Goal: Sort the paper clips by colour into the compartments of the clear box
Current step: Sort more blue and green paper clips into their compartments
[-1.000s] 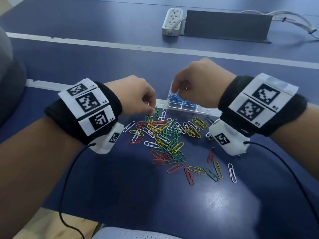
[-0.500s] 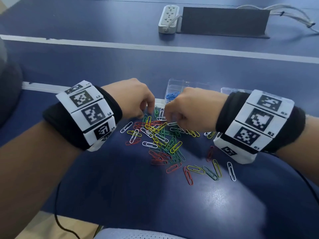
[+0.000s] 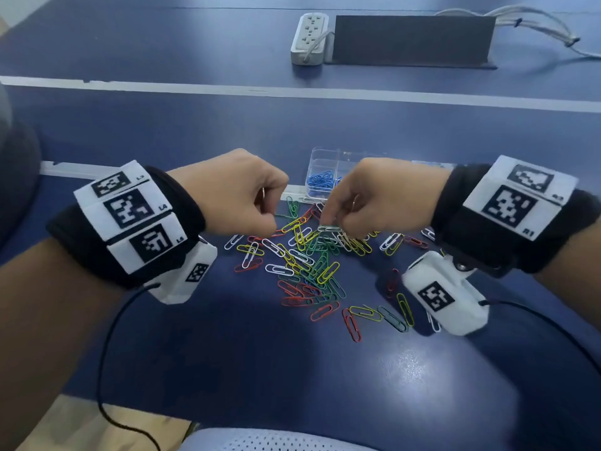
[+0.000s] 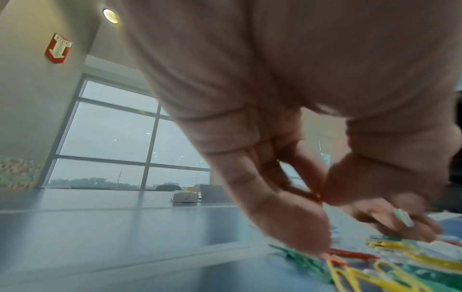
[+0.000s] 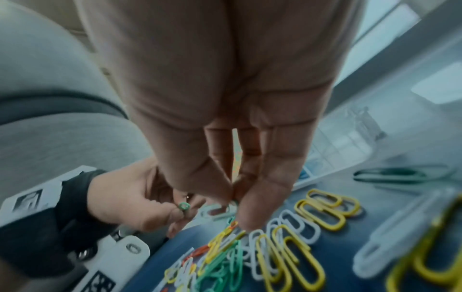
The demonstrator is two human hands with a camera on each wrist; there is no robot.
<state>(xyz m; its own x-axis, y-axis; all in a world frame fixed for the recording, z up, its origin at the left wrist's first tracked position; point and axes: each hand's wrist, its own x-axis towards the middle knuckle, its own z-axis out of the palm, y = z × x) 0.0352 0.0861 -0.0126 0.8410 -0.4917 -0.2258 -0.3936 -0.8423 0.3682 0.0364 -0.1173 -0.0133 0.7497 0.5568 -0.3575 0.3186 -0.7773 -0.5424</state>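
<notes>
In the middle of the head view a loose heap of paper clips (image 3: 305,255) in red, yellow, green and white lies on the blue desk (image 3: 227,353), with a few strays trailing toward the lower right. Just above the heap stands the clear box (image 3: 328,164), blue clips gathered in its nearest compartment. The left hand (image 3: 237,193) hovers at the heap's upper left edge, fingers curled, pinching a green clip (image 5: 184,206) as the right wrist view shows. The right hand (image 3: 374,200) partly covers the box and its fingertips close on a pale clip (image 3: 328,228) at the top of the heap. Both wrists carry black bands with white marker tags. At the frame's top stand a white power strip (image 3: 309,37) and a dark panel (image 3: 413,39).
</notes>
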